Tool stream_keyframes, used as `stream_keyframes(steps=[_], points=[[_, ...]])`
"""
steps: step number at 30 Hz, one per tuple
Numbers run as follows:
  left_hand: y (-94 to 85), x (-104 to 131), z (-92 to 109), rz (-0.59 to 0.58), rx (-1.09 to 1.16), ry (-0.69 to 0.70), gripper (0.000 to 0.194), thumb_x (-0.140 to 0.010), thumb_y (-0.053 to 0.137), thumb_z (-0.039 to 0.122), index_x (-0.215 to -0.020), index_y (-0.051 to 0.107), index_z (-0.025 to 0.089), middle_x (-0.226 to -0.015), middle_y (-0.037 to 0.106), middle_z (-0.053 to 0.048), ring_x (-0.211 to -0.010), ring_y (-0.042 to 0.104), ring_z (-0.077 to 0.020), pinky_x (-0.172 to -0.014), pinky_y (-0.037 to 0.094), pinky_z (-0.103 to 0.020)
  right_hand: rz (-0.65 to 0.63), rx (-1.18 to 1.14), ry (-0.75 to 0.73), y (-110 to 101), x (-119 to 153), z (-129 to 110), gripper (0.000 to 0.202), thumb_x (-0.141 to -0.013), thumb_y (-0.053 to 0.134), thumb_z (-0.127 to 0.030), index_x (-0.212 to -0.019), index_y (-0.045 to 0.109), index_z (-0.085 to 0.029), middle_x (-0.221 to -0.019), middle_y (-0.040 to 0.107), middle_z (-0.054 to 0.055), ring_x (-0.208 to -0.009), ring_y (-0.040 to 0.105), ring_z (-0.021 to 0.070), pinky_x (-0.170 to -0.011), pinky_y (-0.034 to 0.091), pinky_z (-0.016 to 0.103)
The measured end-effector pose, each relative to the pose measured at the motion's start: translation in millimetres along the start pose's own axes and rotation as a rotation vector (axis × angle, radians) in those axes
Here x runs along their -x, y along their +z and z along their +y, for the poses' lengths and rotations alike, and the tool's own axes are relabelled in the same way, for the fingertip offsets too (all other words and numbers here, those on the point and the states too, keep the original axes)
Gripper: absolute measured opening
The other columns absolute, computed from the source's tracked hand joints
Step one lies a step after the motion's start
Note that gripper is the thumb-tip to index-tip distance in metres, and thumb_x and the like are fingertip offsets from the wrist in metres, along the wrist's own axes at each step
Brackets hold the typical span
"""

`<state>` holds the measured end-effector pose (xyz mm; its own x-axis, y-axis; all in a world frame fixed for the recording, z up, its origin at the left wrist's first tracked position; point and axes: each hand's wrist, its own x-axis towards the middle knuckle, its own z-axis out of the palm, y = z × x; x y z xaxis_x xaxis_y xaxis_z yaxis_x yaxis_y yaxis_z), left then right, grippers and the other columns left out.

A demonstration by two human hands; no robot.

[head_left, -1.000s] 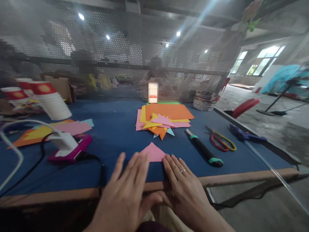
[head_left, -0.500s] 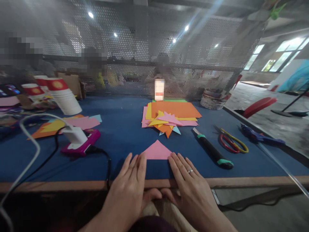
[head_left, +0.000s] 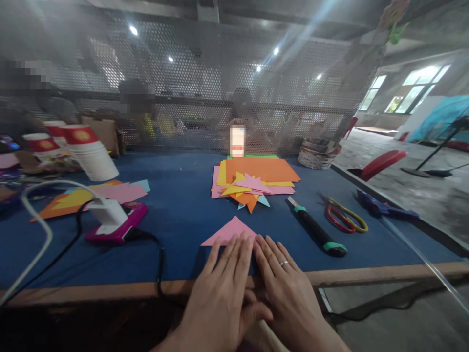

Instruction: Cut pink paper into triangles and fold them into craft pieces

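Observation:
A pink sheet of paper (head_left: pixel 231 229), folded into a triangle, lies flat near the front edge with its peak pointing away from me. Over the middle of its lower edge, my left hand (head_left: pixel 225 278) presses with fingers stretched out. My right hand (head_left: pixel 284 278), a ring on one finger, lies flat with its fingertips at the paper's right corner, which they cover. Both hands are open, side by side. Beyond the triangle is a pile of folded paper pieces (head_left: pixel 252 183) in pink, yellow, orange and blue, resting on stacked colored sheets (head_left: pixel 264 168).
To the right lie a utility knife (head_left: pixel 317 230), scissors (head_left: pixel 344 215) and a blue glue gun (head_left: pixel 384 205). On the left are a purple power strip (head_left: pixel 110 234) with a white plug and cables, more colored paper (head_left: pixel 84 198), and stacked paper cups (head_left: pixel 90 151). A basket (head_left: pixel 317 152) stands at the back.
My left hand has slid right from the triangle's left corner to the middle of its lower edge, uncovering that corner. My right hand stays at the right corner. The view has shifted slightly.

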<state>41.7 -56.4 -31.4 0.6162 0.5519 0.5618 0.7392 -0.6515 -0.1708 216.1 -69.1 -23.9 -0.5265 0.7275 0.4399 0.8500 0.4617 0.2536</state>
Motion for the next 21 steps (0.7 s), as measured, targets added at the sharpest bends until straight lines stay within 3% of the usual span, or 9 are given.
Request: stream_keyframes(steps=[2, 5, 8, 12, 15, 18, 21], points=[[9.1, -2.7, 4.1, 0.024, 0.028, -0.029, 0.081, -0.089, 0.033, 0.066, -0.139, 0.034, 0.003, -0.139, 0.048, -0.019, -0.131, 0.045, -0.028, -0.109, 0.03, -0.041, -0.006, 0.0, 0.014, 1.5, 1.4, -0.1, 0.065, -0.086, 0.053, -0.045, -0.132, 0.05, 0.001, -0.139, 0.046, 0.021, -0.125, 0.05, 0.034, -0.097, 0.05, 0.046], [13.2, 5.7, -6.1, 0.042, -0.009, -0.051, 0.082, -0.09, 0.029, 0.065, -0.136, 0.035, -0.002, -0.134, 0.052, -0.025, -0.123, 0.053, -0.0312, -0.103, 0.038, -0.043, 0.035, -0.045, 0.069, 2.5, 4.2, -0.7, 0.064, -0.088, 0.051, -0.05, -0.13, 0.052, -0.002, -0.139, 0.048, 0.017, -0.125, 0.05, 0.0314, -0.099, 0.049, 0.045], [5.9, 21.4, -28.1, 0.024, -0.071, -0.076, 0.083, -0.092, 0.026, 0.063, -0.139, 0.029, -0.005, -0.129, 0.054, -0.028, -0.115, 0.059, -0.0336, -0.101, 0.04, -0.049, 0.071, -0.098, 0.113, -0.7, 8.9, 1.0, 0.064, -0.088, 0.052, -0.052, -0.13, 0.053, -0.004, -0.137, 0.051, 0.016, -0.125, 0.051, 0.03, -0.099, 0.048, 0.045], [-8.5, 34.9, -51.3, -0.004, -0.063, -0.053, 0.074, -0.095, 0.027, 0.058, -0.143, 0.027, 0.001, -0.129, 0.057, -0.022, -0.118, 0.058, -0.0322, -0.101, 0.042, -0.05, 0.08, -0.271, 0.145, -10.0, 8.6, 11.1, 0.048, -0.09, 0.055, -0.04, -0.126, 0.056, -0.009, -0.131, 0.058, 0.015, -0.122, 0.054, 0.0287, -0.101, 0.045, 0.048], [-16.1, 33.8, -60.8, -0.035, 0.015, -0.042, 0.069, -0.095, 0.034, 0.054, -0.144, 0.027, 0.006, -0.131, 0.058, -0.016, -0.12, 0.056, -0.0289, -0.101, 0.045, -0.046, 0.086, -0.396, 0.205, -15.3, -11.0, 22.2, 0.032, -0.094, 0.049, -0.031, -0.118, 0.061, -0.014, -0.114, 0.069, 0.011, -0.111, 0.06, 0.0252, -0.099, 0.043, 0.047], [-20.1, 28.1, -68.7, -0.035, 0.108, -0.153, 0.056, -0.095, 0.04, 0.046, -0.144, 0.033, 0.019, -0.132, 0.058, -0.007, -0.121, 0.055, -0.0249, -0.094, 0.052, -0.039, 0.064, -0.453, 0.221, -13.8, -46.2, 32.7, 0.028, -0.094, 0.048, -0.025, -0.119, 0.059, -0.018, -0.106, 0.07, 0.008, -0.101, 0.062, 0.0217, -0.091, 0.047, 0.042], [-20.9, 23.6, -76.2, 0.02, 0.157, -0.259, 0.047, -0.095, 0.041, 0.045, -0.138, 0.042, 0.026, -0.13, 0.06, -0.002, -0.122, 0.055, -0.0253, -0.089, 0.055, -0.038, -0.02, -0.539, 0.217, -5.1, -79.6, 40.9, 0.03, -0.091, 0.056, -0.025, -0.119, 0.056, -0.014, -0.101, 0.067, 0.008, -0.095, 0.062, 0.0211, -0.084, 0.05, 0.04]])
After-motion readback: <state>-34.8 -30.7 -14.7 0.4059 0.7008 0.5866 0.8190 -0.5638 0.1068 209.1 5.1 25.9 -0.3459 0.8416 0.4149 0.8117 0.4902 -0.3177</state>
